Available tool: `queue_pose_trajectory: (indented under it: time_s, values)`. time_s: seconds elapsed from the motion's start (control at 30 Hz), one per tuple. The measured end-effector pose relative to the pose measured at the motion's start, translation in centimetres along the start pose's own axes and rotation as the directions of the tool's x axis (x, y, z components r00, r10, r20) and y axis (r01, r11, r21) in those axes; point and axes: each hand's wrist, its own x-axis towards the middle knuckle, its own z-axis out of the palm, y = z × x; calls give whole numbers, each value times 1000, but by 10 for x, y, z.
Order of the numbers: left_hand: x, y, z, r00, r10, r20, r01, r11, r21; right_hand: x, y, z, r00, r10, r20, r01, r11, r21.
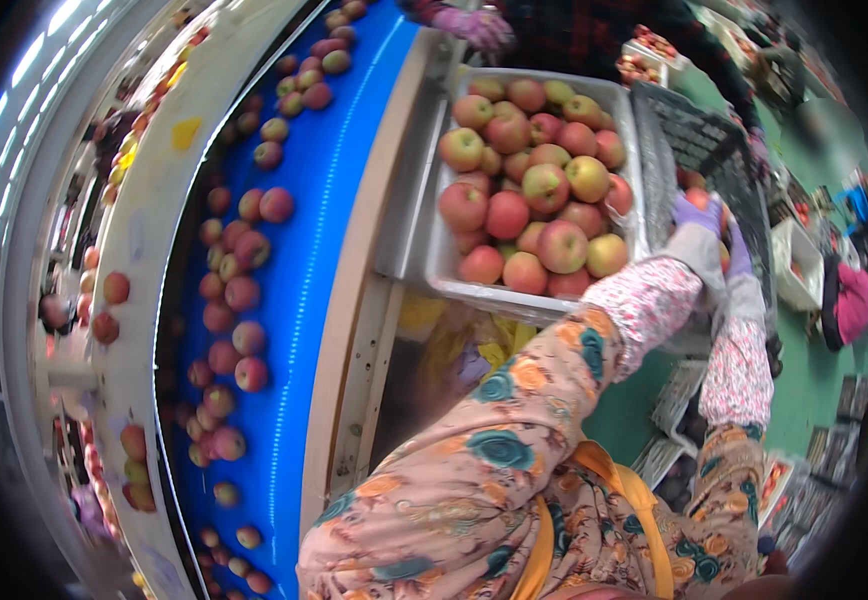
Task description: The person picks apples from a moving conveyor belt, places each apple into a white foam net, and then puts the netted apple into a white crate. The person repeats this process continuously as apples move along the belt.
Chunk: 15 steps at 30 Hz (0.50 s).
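Both my hands wear purple gloves and reach into the black plastic crate (685,127) at the right. My left hand (699,212) has its fingers around a red apple (696,197). Just beside it is my right hand (738,247), next to another apple (724,256); whether it grips that apple is unclear. Clear plastic film (655,161) lines the near side of the crate. Left of the crate, a white plastic tray (509,298) is heaped with red and yellow-green apples (545,187).
A blue conveyor belt (314,300) with many apples runs along the left, edged by a wooden rail (344,285). Across the tray stands a co-worker with a pink-gloved hand (479,28). More crates, including a white one (795,262), stand on the green floor at the right.
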Motion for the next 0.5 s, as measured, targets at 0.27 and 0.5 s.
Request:
queue_pose_trajectory:
  time_s: [0.27,0.5]
  values:
    - [-4,-1,-4,910,37,413,-241,858,454,115,31,-65,974,204,-102,-225,791,-569]
    - [4,134,-186,686,566,457,-553,814,-177,73,-22,94,916,-365,163,362,585,-726]
